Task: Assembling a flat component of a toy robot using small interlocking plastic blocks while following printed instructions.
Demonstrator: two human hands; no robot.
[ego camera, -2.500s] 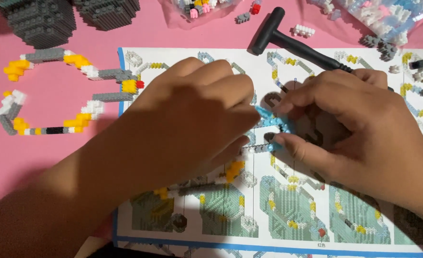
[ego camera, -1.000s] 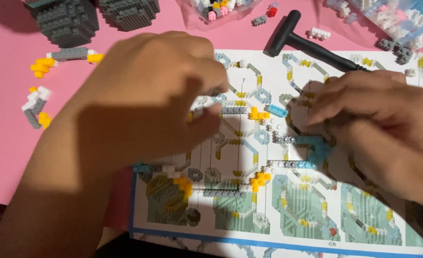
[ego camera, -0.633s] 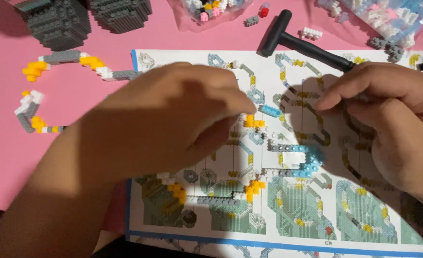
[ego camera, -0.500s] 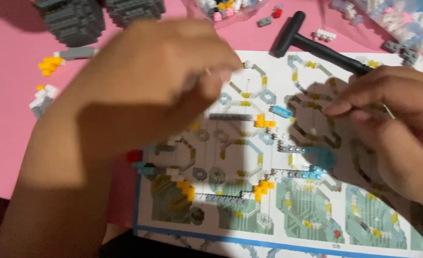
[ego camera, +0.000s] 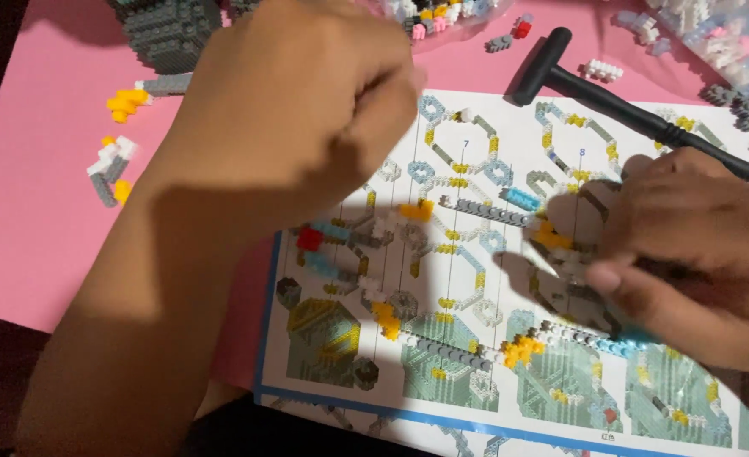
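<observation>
- The right hand (ego camera: pixel 696 254) rests near the right edge of the printed paper instruction sheet (ego camera: pixel 476 169), its fingers pressed down on a thin looping chain of small grey, white, yellow and blue plastic bricks (ego camera: pixel 484 211) that lies flat on the sheet; pinning it there seems meant to keep the chain lined up with the printed outline beneath.
- The left hand (ego camera: pixel 307 110) is raised above the sheet's upper left corner with its fingers curled tight together, as if pinching something tiny; whether it holds a brick I cannot tell, since the fingertips are blurred and turned away.
- A black plastic hammer with a ridged handle (ego camera: pixel 611 101) lies across the sheet's top edge, close above the right hand.
- Loose brick strips in grey, yellow and white (ego camera: pixel 121 161) lie on the pink table (ego camera: pixel 27 211) near its left edge.
- A dark grey brick-built block (ego camera: pixel 167 34) at the far edge is cut off by the frame, as is a pile of pale loose bricks (ego camera: pixel 713 42) at the far right corner.
- The left forearm covers the sheet's left margin.
</observation>
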